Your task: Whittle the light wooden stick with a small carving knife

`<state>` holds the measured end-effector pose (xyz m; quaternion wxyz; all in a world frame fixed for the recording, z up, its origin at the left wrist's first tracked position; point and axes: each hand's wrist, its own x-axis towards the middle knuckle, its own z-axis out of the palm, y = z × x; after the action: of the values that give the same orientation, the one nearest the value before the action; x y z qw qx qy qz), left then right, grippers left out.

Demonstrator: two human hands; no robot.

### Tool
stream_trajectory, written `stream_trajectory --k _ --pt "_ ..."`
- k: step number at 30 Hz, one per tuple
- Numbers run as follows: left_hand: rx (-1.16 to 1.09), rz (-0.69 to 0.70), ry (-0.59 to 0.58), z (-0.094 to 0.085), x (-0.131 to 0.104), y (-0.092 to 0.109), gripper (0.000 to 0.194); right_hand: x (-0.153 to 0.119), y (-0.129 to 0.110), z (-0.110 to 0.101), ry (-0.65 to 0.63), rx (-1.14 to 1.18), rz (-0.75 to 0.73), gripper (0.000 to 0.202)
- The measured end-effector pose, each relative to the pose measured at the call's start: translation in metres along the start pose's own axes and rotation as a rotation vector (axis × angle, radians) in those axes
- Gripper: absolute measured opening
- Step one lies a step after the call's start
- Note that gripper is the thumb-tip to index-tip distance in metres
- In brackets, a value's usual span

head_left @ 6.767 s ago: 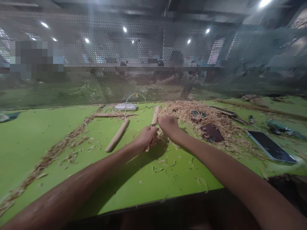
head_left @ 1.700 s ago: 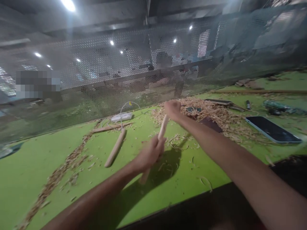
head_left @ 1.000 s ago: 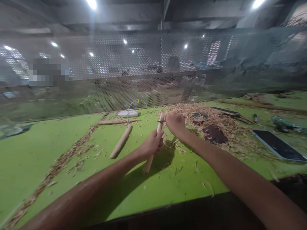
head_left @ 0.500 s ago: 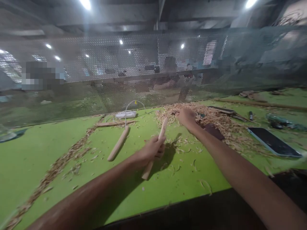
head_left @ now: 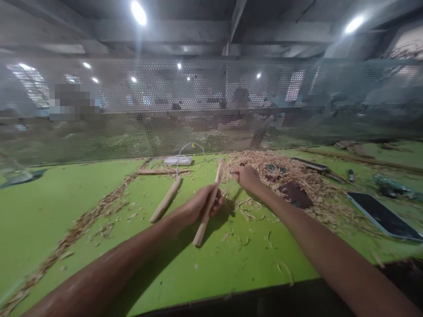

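My left hand (head_left: pixel 202 205) grips a pale wooden stick (head_left: pixel 202 222) around its middle, tilted with the near end low over the green table (head_left: pixel 49 207) and the far end pointing away. My right hand (head_left: pixel 246 176) is closed just right of the stick's far tip, at the edge of a heap of wood shavings (head_left: pixel 291 171). A small blade seemed to sit in that fist in earlier frames; now it is too blurred to make out. A second carved stick (head_left: pixel 165 200) lies on the table to the left.
A dark phone (head_left: pixel 383 216) lies at the right. A white box with a looped cable (head_left: pixel 178 160) and a thin wood strip (head_left: pixel 158 171) sit near the perforated metal screen (head_left: pixel 132 110). A trail of shavings (head_left: pixel 82 224) runs along the left. A dark brown patch (head_left: pixel 294 194) lies among the shavings.
My right hand has stroked out past the stick's far tip into the shavings and come back near it. My left hand has kept hold of the stick and turned it slightly.
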<state>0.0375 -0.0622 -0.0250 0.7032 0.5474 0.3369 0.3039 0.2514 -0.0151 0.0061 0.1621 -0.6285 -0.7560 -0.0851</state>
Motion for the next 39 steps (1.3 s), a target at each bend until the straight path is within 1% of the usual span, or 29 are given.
stream_trajectory --k 6,8,9,12,13,14,16,21,24,27,28,30,33,36,39 --pt "0.074 0.130 0.079 -0.002 0.004 -0.007 0.026 0.000 0.002 0.004 0.023 -0.017 -0.007 0.029" --pt "0.089 0.162 0.081 -0.002 0.005 -0.007 0.024 0.000 0.002 0.006 0.040 -0.011 -0.019 0.030" --pt "0.086 0.187 0.069 -0.002 0.005 -0.006 0.026 0.000 0.003 0.007 0.046 -0.006 -0.025 0.030" --pt "0.015 0.231 -0.022 -0.005 0.003 0.003 0.051 0.000 0.004 0.008 0.059 0.011 -0.056 0.030" --pt "-0.017 0.225 -0.046 -0.008 0.002 0.006 0.055 0.000 0.004 0.009 0.059 0.017 -0.064 0.029" --pt "-0.039 0.210 -0.060 -0.010 0.001 0.009 0.054 0.001 0.004 0.009 0.058 0.026 -0.069 0.029" --pt "-0.056 0.182 -0.050 -0.014 0.001 0.013 0.049 0.001 0.004 0.009 0.058 0.046 -0.074 0.028" --pt "-0.096 0.164 0.036 -0.017 0.000 0.022 0.037 0.002 0.004 0.012 0.090 0.121 -0.128 0.031" --pt "-0.157 0.147 0.048 -0.020 0.000 0.024 0.026 0.002 0.007 0.017 0.120 0.145 -0.139 0.033" --pt "-0.222 0.116 0.038 -0.028 0.004 0.024 0.011 0.003 0.010 0.021 0.123 0.170 -0.131 0.034" --pt "-0.245 0.102 0.029 -0.031 0.006 0.024 0.010 0.003 0.011 0.023 0.121 0.180 -0.127 0.035" --pt "-0.304 0.095 0.004 -0.039 0.010 0.024 0.016 0.003 0.013 0.024 0.123 0.201 -0.123 0.037" --pt "-0.399 0.091 -0.072 -0.047 0.015 0.026 0.025 0.003 0.014 0.026 0.141 0.240 -0.141 0.038" --pt "-0.440 0.025 -0.162 -0.050 0.016 0.029 0.036 0.003 0.014 0.027 0.151 0.280 -0.173 0.037" --pt "-0.413 -0.001 -0.206 -0.048 0.014 0.031 0.044 0.003 0.014 0.027 0.126 0.291 -0.162 0.038"
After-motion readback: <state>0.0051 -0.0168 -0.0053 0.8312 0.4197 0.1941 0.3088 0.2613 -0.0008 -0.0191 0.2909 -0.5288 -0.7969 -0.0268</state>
